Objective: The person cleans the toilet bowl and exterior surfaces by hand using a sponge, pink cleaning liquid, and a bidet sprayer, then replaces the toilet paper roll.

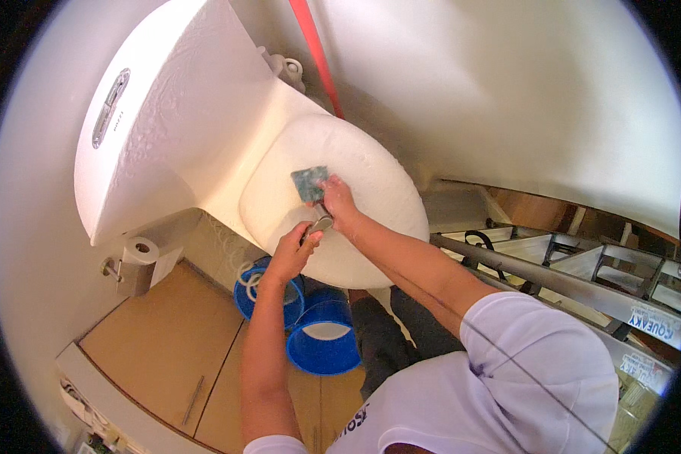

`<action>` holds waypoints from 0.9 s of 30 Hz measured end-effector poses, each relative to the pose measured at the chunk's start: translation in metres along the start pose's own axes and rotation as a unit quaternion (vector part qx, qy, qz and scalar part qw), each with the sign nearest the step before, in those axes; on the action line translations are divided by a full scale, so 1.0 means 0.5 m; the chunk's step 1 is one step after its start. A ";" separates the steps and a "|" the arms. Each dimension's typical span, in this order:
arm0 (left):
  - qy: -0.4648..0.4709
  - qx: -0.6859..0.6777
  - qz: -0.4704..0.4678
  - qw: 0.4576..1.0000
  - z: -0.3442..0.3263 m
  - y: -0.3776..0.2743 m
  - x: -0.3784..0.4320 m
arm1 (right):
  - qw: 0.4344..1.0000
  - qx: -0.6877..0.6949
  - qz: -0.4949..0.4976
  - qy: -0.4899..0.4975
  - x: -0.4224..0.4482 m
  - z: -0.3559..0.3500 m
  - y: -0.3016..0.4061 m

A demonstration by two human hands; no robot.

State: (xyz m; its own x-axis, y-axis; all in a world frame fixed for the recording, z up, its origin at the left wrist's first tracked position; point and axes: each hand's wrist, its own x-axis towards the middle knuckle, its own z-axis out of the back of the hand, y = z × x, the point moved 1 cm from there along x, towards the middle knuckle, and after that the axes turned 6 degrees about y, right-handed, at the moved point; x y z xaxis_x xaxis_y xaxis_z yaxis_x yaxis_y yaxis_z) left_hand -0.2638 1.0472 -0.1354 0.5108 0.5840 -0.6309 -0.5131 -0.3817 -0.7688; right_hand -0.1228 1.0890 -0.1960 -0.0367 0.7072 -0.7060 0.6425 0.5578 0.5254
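My right hand (339, 200) grips a green scouring pad (310, 183) over the closed white lid (369, 164) of a toilet. My left hand (288, 254) holds a metal hand sprayer (319, 222), its head close to the right fingers and the pad. The lid looks wet, with thin whitish suds on it. Behind the lid rises the toilet's white cistern (176, 113), its front streaked with foam or water. A chrome flush button (111, 108) sits on the cistern's top.
Two blue buckets (323, 363) stand below the lid, near a coiled pale hose (227, 244). A toilet roll (142, 249) hangs at left above tan cabinet doors (164, 340). An aluminium ladder (545, 264) lies at right. A red pole (316, 51) leans behind the toilet.
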 end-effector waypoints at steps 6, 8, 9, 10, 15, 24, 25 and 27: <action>-0.105 -0.052 -0.007 0.993 -0.020 -0.027 0.002 | 0.783 -0.471 0.385 -0.129 -0.041 0.066 0.009; -0.130 -0.083 0.006 0.988 -0.014 -0.012 -0.022 | 0.609 -0.721 0.292 0.157 -0.087 0.047 -0.050; -0.133 -0.083 0.004 0.988 -0.013 -0.017 -0.025 | 0.543 -0.712 0.376 0.238 -0.084 0.043 -0.054; -0.129 -0.097 0.008 0.987 -0.020 -0.016 -0.034 | 0.545 -0.710 0.375 0.241 -0.069 0.034 -0.049; -0.119 -0.154 -0.028 0.981 -0.049 -0.017 -0.044 | 0.510 -0.692 0.496 0.123 0.078 -0.025 0.018; -0.149 -0.193 -0.074 0.967 -0.043 -0.019 -0.093 | 0.621 -0.666 0.412 -0.034 0.048 0.081 0.032; -0.141 -0.193 -0.080 0.968 -0.044 -0.032 -0.080 | 0.591 -0.692 0.411 -0.057 0.058 0.067 0.031; -0.108 -0.200 -0.128 0.965 -0.072 -0.098 0.007 | 0.261 -0.862 0.391 -0.189 0.116 0.065 0.037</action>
State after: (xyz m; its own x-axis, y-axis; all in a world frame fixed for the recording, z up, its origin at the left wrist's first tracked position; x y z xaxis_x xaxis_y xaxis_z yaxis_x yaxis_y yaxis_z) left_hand -0.2123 1.0422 -0.1036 0.4077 0.8148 -0.4122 -0.0594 -0.4268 -0.9024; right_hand -0.0880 1.1262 -0.2428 -0.1230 0.9862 0.1111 -0.9711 -0.0966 -0.2181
